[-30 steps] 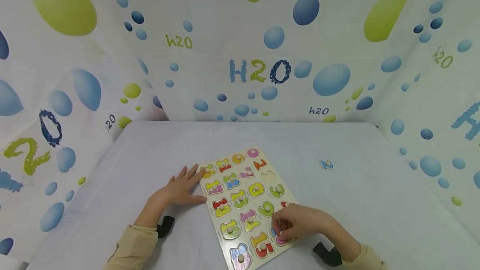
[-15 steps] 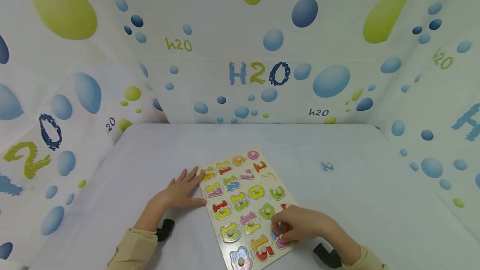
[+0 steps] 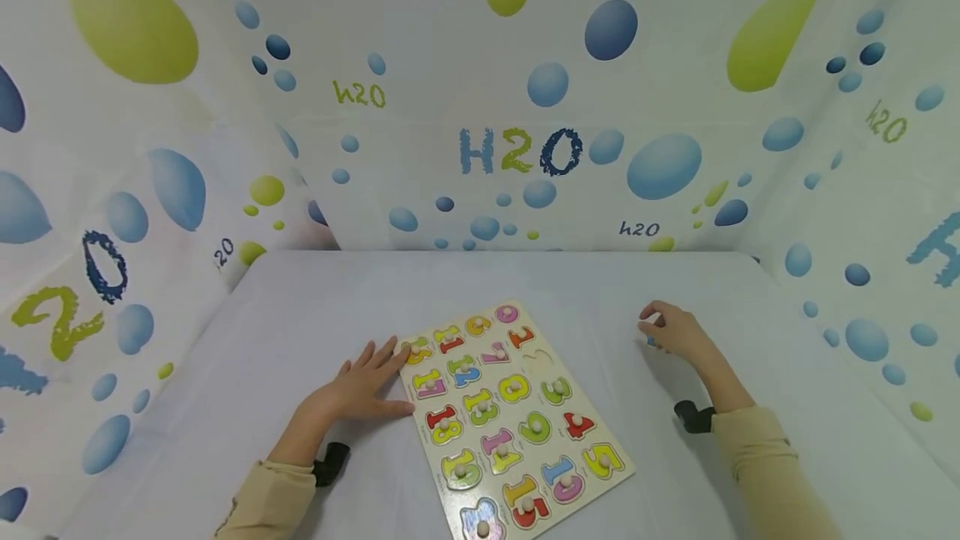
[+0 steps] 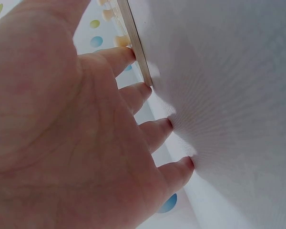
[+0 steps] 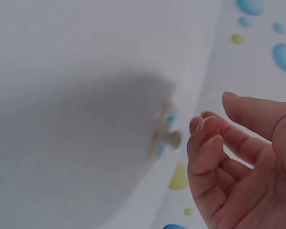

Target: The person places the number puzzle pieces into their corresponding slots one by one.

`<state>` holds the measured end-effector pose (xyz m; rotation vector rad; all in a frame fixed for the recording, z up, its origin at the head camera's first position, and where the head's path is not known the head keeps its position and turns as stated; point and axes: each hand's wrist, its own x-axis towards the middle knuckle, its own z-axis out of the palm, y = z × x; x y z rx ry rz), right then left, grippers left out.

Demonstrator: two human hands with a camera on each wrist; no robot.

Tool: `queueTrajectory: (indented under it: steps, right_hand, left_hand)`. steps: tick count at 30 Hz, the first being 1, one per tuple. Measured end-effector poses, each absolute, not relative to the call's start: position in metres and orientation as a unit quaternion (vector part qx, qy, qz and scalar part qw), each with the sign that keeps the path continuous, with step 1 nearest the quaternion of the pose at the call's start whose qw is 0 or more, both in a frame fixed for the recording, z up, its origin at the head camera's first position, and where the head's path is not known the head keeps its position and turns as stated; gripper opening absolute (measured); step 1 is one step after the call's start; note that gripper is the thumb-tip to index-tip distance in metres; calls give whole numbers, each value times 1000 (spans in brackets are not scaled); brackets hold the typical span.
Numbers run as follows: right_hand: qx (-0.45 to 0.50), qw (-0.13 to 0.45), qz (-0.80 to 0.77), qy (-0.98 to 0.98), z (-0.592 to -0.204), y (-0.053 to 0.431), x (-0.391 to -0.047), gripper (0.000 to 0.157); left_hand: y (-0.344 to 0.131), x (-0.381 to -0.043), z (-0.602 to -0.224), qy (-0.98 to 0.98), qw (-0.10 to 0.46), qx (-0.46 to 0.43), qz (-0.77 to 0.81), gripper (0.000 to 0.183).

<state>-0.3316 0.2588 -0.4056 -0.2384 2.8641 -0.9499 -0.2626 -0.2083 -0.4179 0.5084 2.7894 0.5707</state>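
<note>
A wooden number puzzle board [image 3: 597, 486] lies on the table, its colourful number pieces standing in their recesses by small knobs. One curved recess [image 3: 537, 361] near the upper right edge holds no piece. My left hand [image 3: 367, 386] rests at the board's left edge, fingers spread; in the left wrist view fingertips [image 4: 144, 89] meet the board's edge and the tabletop. Off to the right, my right hand [image 3: 673, 333] hovers over a small blue number piece [image 3: 651, 341]. The right wrist view shows that piece's knob [image 5: 174, 139] just apart from the loosely bent fingers [image 5: 205, 162].
White cloth covers the table [image 3: 330, 290]. A patterned curtain [image 3: 420, 165] with blue and green drops stands along the back and both sides. Each wrist wears a black strap-like device [image 3: 694, 417].
My right hand has left the red 4, blue-pink 10 and yellow 5 at the board's lower right and moved up and right to the blue piece. The left hand stays put.
</note>
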Motion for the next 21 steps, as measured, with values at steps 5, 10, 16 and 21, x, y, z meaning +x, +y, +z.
queueTrajectory:
  steps: [5, 10, 16, 21]
  right_hand:
    - [-78, 48, -292, 952, -414, 272, -340, 10]
    - [-61, 17, -275, 959, -419, 279, -338, 10]
    - [-54, 29, -282, 957, -424, 283, -340, 9]
    - [-69, 51, -354, 931, -423, 272, -346, 11]
  left_hand:
    - [-208, -262, -420, 956, 127, 173, 201, 92]
    - [-208, -263, -422, 957, 124, 173, 197, 92]
    - [-208, -262, -420, 958, 123, 172, 195, 91]
    - [-209, -261, -418, 958, 120, 173, 195, 91]
